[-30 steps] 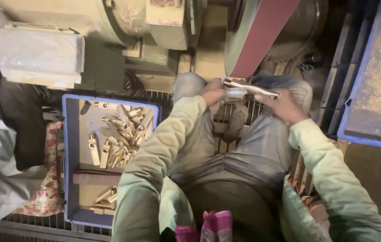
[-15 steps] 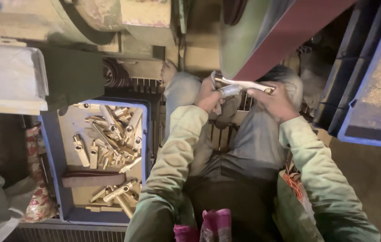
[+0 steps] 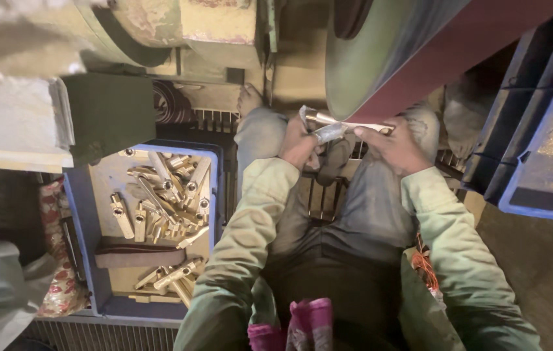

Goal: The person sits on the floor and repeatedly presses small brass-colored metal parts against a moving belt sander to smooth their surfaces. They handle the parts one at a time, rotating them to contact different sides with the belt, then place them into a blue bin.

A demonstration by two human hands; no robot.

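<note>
Beneath the green belt machine with its dark red sanding belt (image 3: 419,78), your left hand (image 3: 299,146) and right hand (image 3: 390,146) both clamp the long brass-coloured metal piece (image 3: 348,125) (cloth-wrapped at the left end); slacken your hold and the belt may snatch it.

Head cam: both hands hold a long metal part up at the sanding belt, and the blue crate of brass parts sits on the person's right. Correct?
Not quite. The head view shows the blue crate of brass parts on the person's left, beside the left knee. The rest holds: left hand and right hand both hold the long metal part up at the sanding belt.
</note>
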